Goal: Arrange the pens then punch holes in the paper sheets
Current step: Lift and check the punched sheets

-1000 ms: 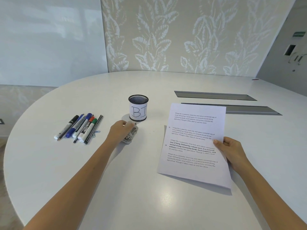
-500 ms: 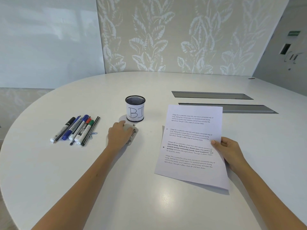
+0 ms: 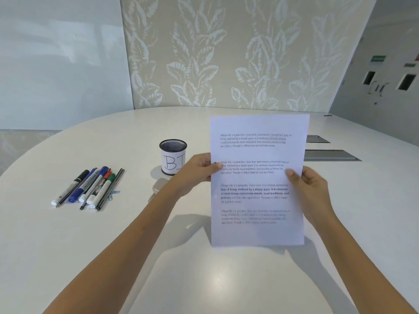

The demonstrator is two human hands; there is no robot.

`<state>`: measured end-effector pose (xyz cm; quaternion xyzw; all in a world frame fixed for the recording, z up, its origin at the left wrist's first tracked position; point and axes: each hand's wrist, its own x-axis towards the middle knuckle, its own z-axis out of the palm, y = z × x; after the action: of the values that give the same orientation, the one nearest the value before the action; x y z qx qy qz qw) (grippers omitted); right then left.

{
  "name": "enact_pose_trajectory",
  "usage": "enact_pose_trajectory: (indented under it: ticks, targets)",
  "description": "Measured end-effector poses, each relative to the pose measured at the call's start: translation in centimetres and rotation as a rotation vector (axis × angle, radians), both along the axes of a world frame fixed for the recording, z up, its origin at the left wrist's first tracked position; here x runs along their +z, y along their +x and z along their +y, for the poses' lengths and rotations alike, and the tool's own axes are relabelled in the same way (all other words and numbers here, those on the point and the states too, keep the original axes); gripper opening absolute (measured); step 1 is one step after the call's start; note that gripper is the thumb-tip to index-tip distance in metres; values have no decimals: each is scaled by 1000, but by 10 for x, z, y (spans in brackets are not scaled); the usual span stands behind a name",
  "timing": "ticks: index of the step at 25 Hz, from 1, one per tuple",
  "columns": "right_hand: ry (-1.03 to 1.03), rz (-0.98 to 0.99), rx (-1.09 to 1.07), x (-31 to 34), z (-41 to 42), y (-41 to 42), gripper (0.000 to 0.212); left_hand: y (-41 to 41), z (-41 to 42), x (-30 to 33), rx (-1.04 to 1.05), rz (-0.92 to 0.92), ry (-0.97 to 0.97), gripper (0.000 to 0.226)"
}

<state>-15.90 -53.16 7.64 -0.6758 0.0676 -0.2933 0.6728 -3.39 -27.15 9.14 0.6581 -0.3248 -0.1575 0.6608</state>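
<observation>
The printed paper sheets [image 3: 258, 177] are held upright above the white table [image 3: 68, 245], bottom edge near the tabletop. My left hand [image 3: 199, 169] pinches their left edge and my right hand [image 3: 308, 184] pinches their right edge. A small grey hole punch [image 3: 159, 185] lies on the table behind my left forearm, partly hidden. Several pens and markers [image 3: 90, 188] lie side by side at the left. A black mesh pen cup [image 3: 173, 156] with a white label stands behind my left hand, with no pens showing in it.
A blue paper clip [image 3: 114, 194] lies beside the pens. Two dark cable slots [image 3: 328, 155] sit in the tabletop at the right, partly behind the sheets. A leaf-patterned wall stands beyond the table's far edge.
My left hand let go of the hole punch and moved right to grip the sheets' left edge. Both hands lifted the sheets from flat on the table to upright.
</observation>
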Motion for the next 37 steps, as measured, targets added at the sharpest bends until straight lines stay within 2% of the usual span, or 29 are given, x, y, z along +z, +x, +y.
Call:
enact_pose_trajectory:
  ticks: [5, 8, 11, 15, 21, 27, 29, 31, 34, 37]
  targets:
    - [-50, -246, -112, 57, 4, -14, 8, -3, -29, 47, 135, -196, -195, 16]
    - [-24, -279, -126, 57, 5, -18, 11, -8, -36, 48, 110, -221, -255, 15]
    - [-13, -196, -113, 27, 7, -17, 15, -13, -42, 18, 68, -143, -248, 18]
    - [25, -115, -76, 6, 10, -15, 14, -15, -52, -5, 53, -99, -104, 28]
    - [26, -153, -28, 21, 7, -8, 20, -16, -58, 4, -49, -28, -267, 29]
    - [38, 86, -44, -27, 4, -7, 25, -15, -56, -35, -19, 175, -247, 23]
    - [5, 80, -49, -23, 0, -6, 20, -11, -57, -26, 14, 224, -329, 22]
    - [59, 43, -81, -12, -6, -5, 15, -8, -57, -11, -14, 255, -486, 26]
    - [234, -42, -51, 5, -12, -3, 34, -11, -59, 8, -76, 313, -683, 37]
    - [238, -54, 154, 18, 1, 2, 43, -24, -71, 15, -89, 375, -732, 38]
